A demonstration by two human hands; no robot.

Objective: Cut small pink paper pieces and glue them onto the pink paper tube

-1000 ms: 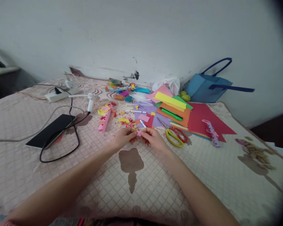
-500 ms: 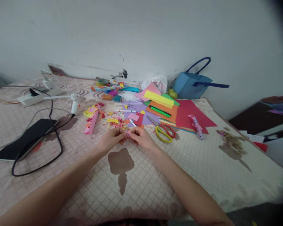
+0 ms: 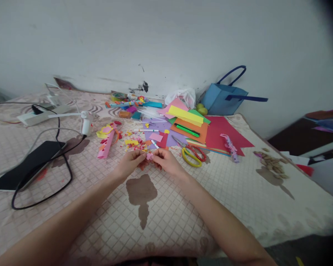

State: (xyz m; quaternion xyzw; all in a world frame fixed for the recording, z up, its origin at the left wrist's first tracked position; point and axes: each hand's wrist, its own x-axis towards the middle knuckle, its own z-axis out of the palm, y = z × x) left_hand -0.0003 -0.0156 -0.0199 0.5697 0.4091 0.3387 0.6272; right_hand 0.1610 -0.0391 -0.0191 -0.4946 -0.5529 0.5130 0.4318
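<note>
A small pink piece of paper (image 3: 149,156) is pinched between my two hands over the checked cloth. My left hand (image 3: 131,161) holds its left side with thumb and fingers together. On its other side, the fingers of my right hand (image 3: 166,161) are closed on it too. Just beyond my hands lie red and yellow paper scraps (image 3: 138,143), a pink paper square (image 3: 156,137) and a purple sheet (image 3: 170,139). Yellow-handled scissors (image 3: 191,158) and red-handled ones rest to the right. A pink paper roll with flowers (image 3: 107,145) lies to the left.
Coloured sheets (image 3: 224,135) with a green cutter (image 3: 187,130) lie at the back right, near a blue bag (image 3: 223,99). Peanuts (image 3: 273,165) sit far right. A black tablet (image 3: 27,164), cables and a power strip (image 3: 41,115) occupy the left.
My fingers have shifted slightly apart, so more of the pink piece shows between them. The whole view has moved a little.
</note>
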